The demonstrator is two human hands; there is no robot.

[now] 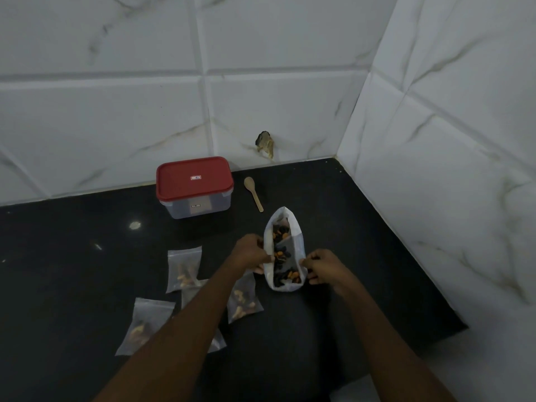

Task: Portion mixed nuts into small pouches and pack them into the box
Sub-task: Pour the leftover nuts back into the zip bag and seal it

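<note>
Filled pouches (148, 323) lie near-left, some under my left forearm. My left hand (255, 252) and right hand (322, 268) pinch opposite rims of the open nut bag (297, 248), fingers curled; the counter (348, 227) has room rightward to the wall. Beyond: wooden spoon (253, 192), lidded box (194, 187) against the tiles.

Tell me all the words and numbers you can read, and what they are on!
On the red lid, a small sticker: too blurred to read.
On the clear box front, a label: too blurred to read.
On the pouches, the bag of nuts and the wooden spoon: no writing shows.
</note>
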